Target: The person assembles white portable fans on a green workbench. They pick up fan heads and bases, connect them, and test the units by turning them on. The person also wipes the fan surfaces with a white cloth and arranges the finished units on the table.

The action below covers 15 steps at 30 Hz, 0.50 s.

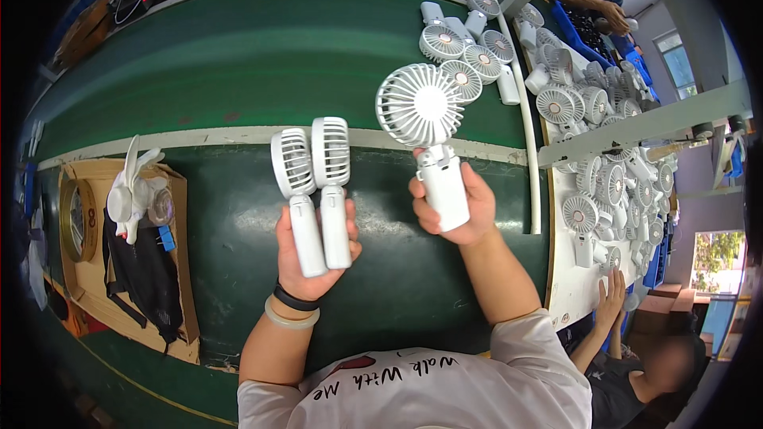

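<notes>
Two white handheld fans [332, 226] stand side by side in my left hand [299, 274], their round slatted heads upward and seen edge-on. My fingers wrap round both handles. A third white handheld fan [445, 195] is gripped by its handle in my right hand [477, 210]. Its round cage faces me, and the head tilts a little left of the handle. Both hands are raised above the dark green worktable [238, 302]. Part of each palm is hidden behind the handles.
Beyond a pale rail lies a green conveyor belt [238, 56]; several white fans [462, 79] are heaped at its right end. A crowded fan pile [612, 183] covers the right-hand table. At left, a cardboard box [187, 270] holds a black bag and tape roll. Two other people work at right.
</notes>
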{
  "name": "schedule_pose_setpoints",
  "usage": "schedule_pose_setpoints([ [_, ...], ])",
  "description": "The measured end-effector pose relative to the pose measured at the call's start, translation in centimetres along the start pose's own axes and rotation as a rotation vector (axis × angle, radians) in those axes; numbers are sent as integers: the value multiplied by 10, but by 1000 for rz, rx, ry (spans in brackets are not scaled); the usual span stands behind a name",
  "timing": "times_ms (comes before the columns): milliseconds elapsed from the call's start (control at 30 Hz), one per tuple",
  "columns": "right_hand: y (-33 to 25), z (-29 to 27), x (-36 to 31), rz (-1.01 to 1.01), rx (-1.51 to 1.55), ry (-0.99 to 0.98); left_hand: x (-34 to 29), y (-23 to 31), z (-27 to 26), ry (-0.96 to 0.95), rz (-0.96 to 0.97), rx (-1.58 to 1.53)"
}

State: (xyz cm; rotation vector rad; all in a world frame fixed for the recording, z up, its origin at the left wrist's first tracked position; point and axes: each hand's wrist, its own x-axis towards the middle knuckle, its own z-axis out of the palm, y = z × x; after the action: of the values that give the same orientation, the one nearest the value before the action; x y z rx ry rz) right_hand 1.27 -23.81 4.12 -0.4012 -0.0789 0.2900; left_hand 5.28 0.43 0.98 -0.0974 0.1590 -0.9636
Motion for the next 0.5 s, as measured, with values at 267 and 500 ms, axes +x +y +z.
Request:
schedule_pose_setpoints([
  [267, 26, -13, 22, -14, -96, 61, -1, -3, 1, -49, 67, 290],
  [500, 35, -20, 21, 41, -522, 392, 1, 0, -4, 36, 80, 275],
])
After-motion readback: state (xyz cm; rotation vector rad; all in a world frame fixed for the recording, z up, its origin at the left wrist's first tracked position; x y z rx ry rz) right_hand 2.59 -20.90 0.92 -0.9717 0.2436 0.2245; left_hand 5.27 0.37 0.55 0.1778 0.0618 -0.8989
